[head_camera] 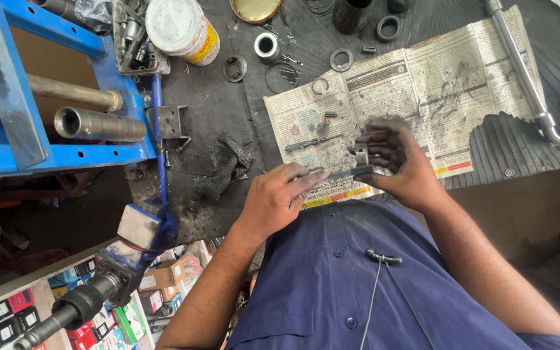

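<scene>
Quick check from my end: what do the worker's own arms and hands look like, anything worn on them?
Both forearms are bare; no gloves, watch or rings show. The left hand and right hand are smudged with dark grease, heaviest on the right fingers. A dark blue buttoned shirt carries a small clip-on microphone with a thin cable.

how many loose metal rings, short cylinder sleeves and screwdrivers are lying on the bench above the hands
Flat or thin metal rings: 4 – grey washer ring, dark thick ring, large wire ring, small snap ring
Short cylinder sleeves: 2 – shiny sleeve, dark sleeve
Screwdrivers: 1 – screwdriver on the newspaper
Total: 7
</scene>
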A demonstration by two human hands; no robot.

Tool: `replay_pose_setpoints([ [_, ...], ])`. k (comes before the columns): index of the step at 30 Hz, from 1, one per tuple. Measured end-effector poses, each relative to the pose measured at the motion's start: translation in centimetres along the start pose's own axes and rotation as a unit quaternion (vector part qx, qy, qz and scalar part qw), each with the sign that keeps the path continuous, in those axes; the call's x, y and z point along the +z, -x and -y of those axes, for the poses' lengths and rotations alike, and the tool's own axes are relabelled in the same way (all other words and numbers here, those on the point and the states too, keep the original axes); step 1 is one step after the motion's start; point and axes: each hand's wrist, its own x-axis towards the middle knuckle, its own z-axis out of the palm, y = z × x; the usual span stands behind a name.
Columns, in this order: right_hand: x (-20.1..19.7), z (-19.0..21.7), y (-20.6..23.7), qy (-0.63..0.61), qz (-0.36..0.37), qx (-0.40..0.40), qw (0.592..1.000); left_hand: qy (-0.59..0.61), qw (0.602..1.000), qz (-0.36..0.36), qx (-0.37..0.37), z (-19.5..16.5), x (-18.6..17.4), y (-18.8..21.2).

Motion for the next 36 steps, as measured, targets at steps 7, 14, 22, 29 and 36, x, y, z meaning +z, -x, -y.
replay_pose_setpoints([
  [7,0.3,1.2,0.0,0.170,-0.008,-0.036,0.985,0.023,0.999,-0.004,-0.035,0.1,-0.1,-0.3],
  [14,0.2,0.4,0.3,0.142,-0.005,0.012,0.990,0.015,0.999,0.023,-0.027,0.8,-0.7,-0.2],
  [22,-0.5,-0.2,0.2,0.113,-0.003,0.020,0.993,0.021,0.999,0.003,-0.041,0.7,0.3,-0.2],
  [29,-1.8,-1.6,0.6,0.104,-0.008,0.043,0.994,0.014,0.999,-0.011,-0.042,1.1,0.6,-0.1],
  [36,-3.9,-3.2,1.5,-0.175,0.058,0.016,0.983,-0.039,0.963,-0.146,-0.221,3.6,1.3,0.1],
])
